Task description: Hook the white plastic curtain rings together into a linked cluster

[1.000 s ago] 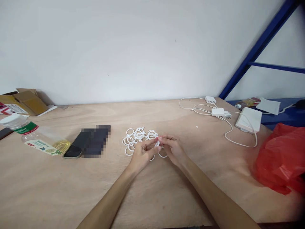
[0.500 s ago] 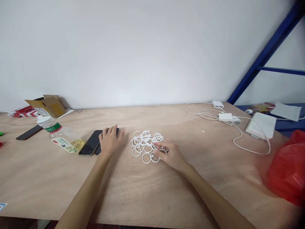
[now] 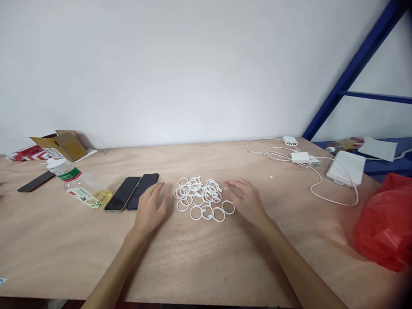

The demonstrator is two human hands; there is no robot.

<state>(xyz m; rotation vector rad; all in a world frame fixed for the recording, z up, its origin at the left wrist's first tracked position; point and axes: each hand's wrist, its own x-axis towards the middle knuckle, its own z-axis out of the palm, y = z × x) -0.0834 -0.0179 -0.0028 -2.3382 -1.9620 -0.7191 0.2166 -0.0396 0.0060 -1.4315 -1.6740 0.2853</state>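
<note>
A loose pile of white plastic rings (image 3: 198, 196), some with small tabs, lies on the wooden table between my hands. Left of the pile is my left hand (image 3: 152, 207), fingers apart and holding nothing, close to the lower right edge of a dark phone (image 3: 143, 190). A second phone (image 3: 122, 194) lies beside that one. My right hand (image 3: 246, 199) is just right of the pile, open, thumb and fingers spread, with nothing in it. The nearest single ring (image 3: 228, 207) lies flat by its thumb side.
A tipped plastic bottle (image 3: 77, 184) with yellow liquid rests left of the phones. Behind it is an open cardboard box (image 3: 67, 146). White cables and a charger (image 3: 300, 157) spread at the back right, near a white device (image 3: 346, 168). A red plastic bag (image 3: 383, 227) sits at the right.
My right hand has left the rings and moved right, its fingers opening. My left hand has come off the phone, toward me. More rings show on the pile's right side.
</note>
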